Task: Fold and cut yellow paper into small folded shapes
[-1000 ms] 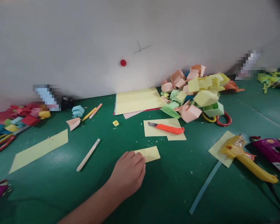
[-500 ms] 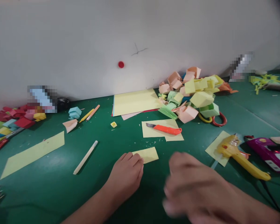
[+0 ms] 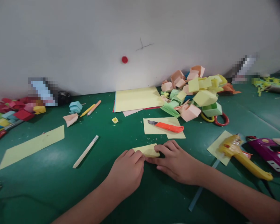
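Both of my hands hold a small yellow paper strip [image 3: 146, 150] low over the green table. My left hand [image 3: 128, 169] has its fingers closed on the strip's left end. At the right end, my right hand [image 3: 175, 161] pinches the paper between thumb and fingers. Just beyond the hands, an orange utility knife [image 3: 169, 127] with its blade out lies on a yellow paper piece [image 3: 150, 130]. To the left rests a whitish stick [image 3: 86, 151]. A tiny yellow paper box [image 3: 115, 120] sits further back.
A yellow glue gun [image 3: 245, 158] lies on paper at right, near a purple device [image 3: 269, 152]. A clear glue stick [image 3: 196, 199] pokes out under my right forearm. Folded paper pieces [image 3: 204, 98] are heaped at the wall. A long yellow strip [image 3: 34, 146] lies left.
My right hand, blurred and apart from the paper before, has moved left and in to grip the strip's right end. My left hand stays on the other end.
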The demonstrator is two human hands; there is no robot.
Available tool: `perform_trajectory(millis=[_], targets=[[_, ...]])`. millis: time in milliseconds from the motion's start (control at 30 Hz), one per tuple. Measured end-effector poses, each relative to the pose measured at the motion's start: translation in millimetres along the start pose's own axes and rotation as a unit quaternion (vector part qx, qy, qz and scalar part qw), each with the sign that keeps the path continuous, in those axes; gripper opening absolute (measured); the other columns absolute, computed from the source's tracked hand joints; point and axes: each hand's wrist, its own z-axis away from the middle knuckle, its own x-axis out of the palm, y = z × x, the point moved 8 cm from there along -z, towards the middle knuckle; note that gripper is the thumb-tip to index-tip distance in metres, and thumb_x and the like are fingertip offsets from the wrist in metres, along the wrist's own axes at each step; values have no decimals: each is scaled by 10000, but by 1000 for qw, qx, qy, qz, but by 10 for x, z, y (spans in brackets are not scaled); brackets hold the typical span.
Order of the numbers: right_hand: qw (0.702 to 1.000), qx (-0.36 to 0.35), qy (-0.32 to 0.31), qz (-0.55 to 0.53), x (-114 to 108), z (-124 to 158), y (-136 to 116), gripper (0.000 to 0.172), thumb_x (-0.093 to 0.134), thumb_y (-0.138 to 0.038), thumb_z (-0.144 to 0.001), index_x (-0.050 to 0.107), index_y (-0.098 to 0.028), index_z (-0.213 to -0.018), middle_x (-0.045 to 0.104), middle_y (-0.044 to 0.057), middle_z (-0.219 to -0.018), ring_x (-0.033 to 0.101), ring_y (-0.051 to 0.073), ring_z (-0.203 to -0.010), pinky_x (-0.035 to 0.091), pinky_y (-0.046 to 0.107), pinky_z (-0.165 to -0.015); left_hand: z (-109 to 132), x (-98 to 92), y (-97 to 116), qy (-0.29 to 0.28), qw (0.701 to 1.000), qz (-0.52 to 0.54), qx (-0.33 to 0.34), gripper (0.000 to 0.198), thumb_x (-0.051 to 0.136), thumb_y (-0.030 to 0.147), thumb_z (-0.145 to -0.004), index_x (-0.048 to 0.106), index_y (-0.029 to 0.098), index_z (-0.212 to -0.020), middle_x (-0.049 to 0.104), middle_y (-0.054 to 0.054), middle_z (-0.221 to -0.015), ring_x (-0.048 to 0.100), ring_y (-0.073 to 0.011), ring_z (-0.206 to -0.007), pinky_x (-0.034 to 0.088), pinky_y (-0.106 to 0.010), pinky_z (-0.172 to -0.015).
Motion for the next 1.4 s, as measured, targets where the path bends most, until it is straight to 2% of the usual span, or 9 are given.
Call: perform_trajectory(millis=[167,433,567,667,833,967,1100,1233,1400], targets=[[1000,12,-1,-3,-7,3,37,494,449,-338,-1034,427,-389,-1525,550,98,-1191,474,257,-919,412,432,-826,99,29,10,7,1000,-15,-1,341,465,139,-960,635,142,-1255,673,-93,-1088,581,-250,-906,508,-423,-777],[998,47,-7,-40,-46,120,210,411,451,-347,-1037,545,-486,-1411,538,78,-1171,488,270,-975,445,472,-847,302,-2,-91,-46,999,28,-6,461,498,244,-989,493,231,-1450,587,-84,-1389,534,-285,-1183,481,-452,-943],[995,68,-12,-71,-61,129,274,356,463,-328,-1030,650,-461,-1302,545,70,-1193,500,271,-1010,471,473,-861,376,-13,-199,-41,999,15,-13,467,517,264,-982,508,311,-1447,539,-55,-1475,411,-347,-1361,423,-544,-1021],[991,89,-13,-102,-74,156,314,330,459,-296,-1030,712,-405,-1211,542,70,-1244,506,260,-1035,483,466,-885,392,-4,-277,-41,999,13,-16,487,535,271,-973,511,354,-1453,510,-64,-1495,425,-352,-1344,438,-549,-1002],[989,91,-28,-115,-67,171,318,331,455,-284,-1024,714,-377,-1208,551,81,-1266,514,271,-1066,494,486,-898,442,-7,-446,-56,998,5,-41,528,524,219,-967,514,481,-1425,421,-20,-1554,407,-362,-1348,454,-561,-971],[988,89,-12,-123,-84,147,348,323,480,-277,-1011,721,-393,-1194,527,66,-1364,477,305,-1220,474,517,-982,492,-69,-568,-46,996,17,-76,462,522,190,-957,637,480,-1298,441,4,-1531,410,-360,-1342,459,-551,-958],[988,81,5,-135,-82,90,370,278,509,-290,-1005,712,-370,-1177,512,57,-1427,423,314,-1327,425,544,-1056,384,-90,-570,-40,993,84,-73,260,571,270,-954,732,378,-1127,553,-11,-1407,490,-315,-1272,464,-493,-960],[988,70,39,-134,-54,-6,350,188,545,-252,-984,707,-293,-1070,597,70,-1307,516,284,-1223,444,518,-1020,153,-47,-566,-16,985,134,-104,86,638,301,-915,672,244,-970,644,-32,-1185,585,-248,-1101,456,-427,-914],[974,72,122,-178,-62,-51,373,225,518,-137,-963,667,-252,-1086,645,84,-1143,578,239,-1072,488,449,-938,-36,-5,-517,41,978,173,-110,186,634,173,-850,577,221,-1020,650,-21,-1031,591,-219,-939,444,-389,-820]])
